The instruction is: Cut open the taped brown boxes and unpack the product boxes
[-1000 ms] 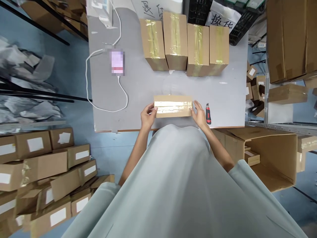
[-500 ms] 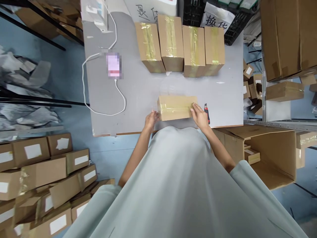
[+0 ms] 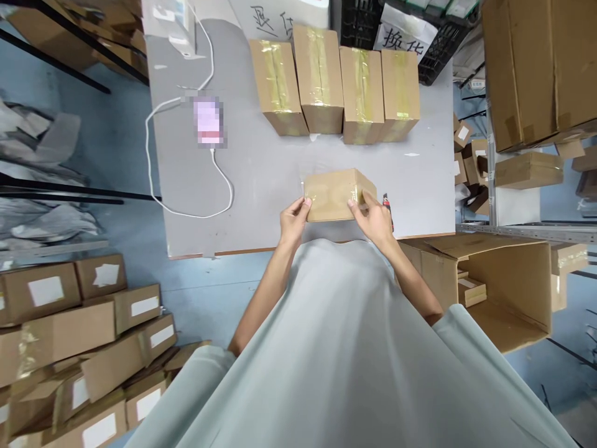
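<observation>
Tilted up since a second ago, the taped carton (image 3: 336, 194) is sitting between both hands — left hand (image 3: 293, 222) and right hand (image 3: 374, 219) fingers are clasping its ends, contents hidden — above the table (image 3: 261, 180).

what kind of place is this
Probably a packing or shipping storeroom: a row of tape-sealed brown cardboard boxes on the grey worktable, stacked white-labelled cartons on the floor, and metal shelving holding more boxes.

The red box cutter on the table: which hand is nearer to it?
Right. The right hand grips the near right corner of the small cardboard box, right beside the red box cutter. The left hand holds the box's left end, farther away.
</observation>
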### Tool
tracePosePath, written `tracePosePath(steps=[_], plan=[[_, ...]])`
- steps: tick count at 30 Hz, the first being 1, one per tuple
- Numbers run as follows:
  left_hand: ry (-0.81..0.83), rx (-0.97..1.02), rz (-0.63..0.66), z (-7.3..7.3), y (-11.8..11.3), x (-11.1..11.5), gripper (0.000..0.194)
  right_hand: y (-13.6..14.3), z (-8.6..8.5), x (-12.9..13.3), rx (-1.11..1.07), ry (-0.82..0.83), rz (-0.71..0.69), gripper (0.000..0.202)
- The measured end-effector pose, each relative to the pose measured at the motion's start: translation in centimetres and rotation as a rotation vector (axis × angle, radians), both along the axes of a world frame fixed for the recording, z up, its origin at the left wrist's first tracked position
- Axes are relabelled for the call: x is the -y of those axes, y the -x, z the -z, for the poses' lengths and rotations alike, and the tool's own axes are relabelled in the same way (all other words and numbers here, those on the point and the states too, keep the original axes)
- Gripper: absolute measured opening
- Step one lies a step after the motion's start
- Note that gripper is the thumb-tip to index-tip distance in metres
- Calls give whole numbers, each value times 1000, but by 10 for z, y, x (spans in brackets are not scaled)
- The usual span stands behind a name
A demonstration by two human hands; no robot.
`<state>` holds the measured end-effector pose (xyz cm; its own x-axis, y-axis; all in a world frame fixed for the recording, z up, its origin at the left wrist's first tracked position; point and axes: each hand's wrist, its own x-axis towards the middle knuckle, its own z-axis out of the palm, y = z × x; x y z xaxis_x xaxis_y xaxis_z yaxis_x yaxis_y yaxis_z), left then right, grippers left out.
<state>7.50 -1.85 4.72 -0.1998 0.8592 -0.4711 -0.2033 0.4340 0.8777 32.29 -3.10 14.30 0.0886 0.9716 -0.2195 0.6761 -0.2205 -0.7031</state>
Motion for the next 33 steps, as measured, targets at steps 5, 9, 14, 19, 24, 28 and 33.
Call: tracePosePath(steps=[5, 9, 14, 19, 24, 28, 33], plan=[[-149, -196, 32, -29, 28, 1, 67, 5, 5, 2, -172, 72, -53, 78], [-107, -308, 40, -32, 38, 1, 61, 14, 26, 1, -228, 91, -84, 81], [-130, -277, 52, -20, 38, -5, 60, 13, 36, -6, -233, 82, -102, 81], [60, -95, 12, 14, 44, -7, 71, -5, 41, -8, -346, 94, -93, 87], [294, -106, 40, 50, 34, -8, 45, -44, 48, -1, -388, 46, 13, 102], [288, -31, 121, 59, 7, -8, 45, -65, 33, 12, -128, -122, 199, 101], [184, 48, 184, 52, -16, -6, 58, -50, 15, 17, -128, -86, 126, 94]])
